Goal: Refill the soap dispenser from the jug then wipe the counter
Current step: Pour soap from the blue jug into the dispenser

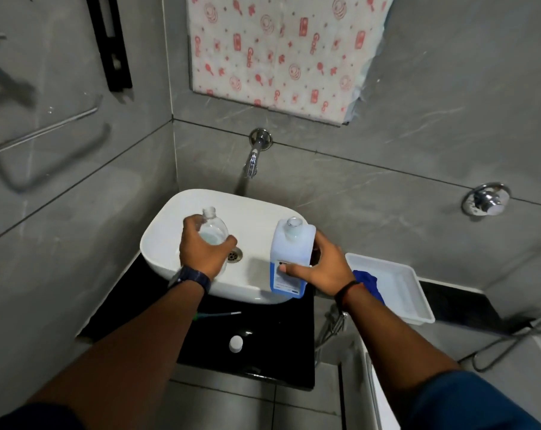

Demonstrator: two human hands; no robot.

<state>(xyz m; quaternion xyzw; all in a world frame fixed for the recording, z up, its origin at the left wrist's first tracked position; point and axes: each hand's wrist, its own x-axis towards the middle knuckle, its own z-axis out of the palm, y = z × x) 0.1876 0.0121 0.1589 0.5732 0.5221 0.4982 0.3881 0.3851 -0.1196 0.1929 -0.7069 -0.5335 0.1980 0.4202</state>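
Over the white sink (182, 212), the left hand (201, 252) holds the uncapped clear dispenser bottle (212, 226) — the right hand (320, 268) grips the open jug (291, 243).

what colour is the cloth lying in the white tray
Blue. The cloth sits at the near left end of the tray, seen in the head view.

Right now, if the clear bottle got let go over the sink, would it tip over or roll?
Probably both. The clear bottle looks thin, light plastic with only a little liquid at the bottom, so it would likely topple easily. Its round body would probably roll down the curved sink. With no cap on, it might spill. The left hand is gripping it for now.
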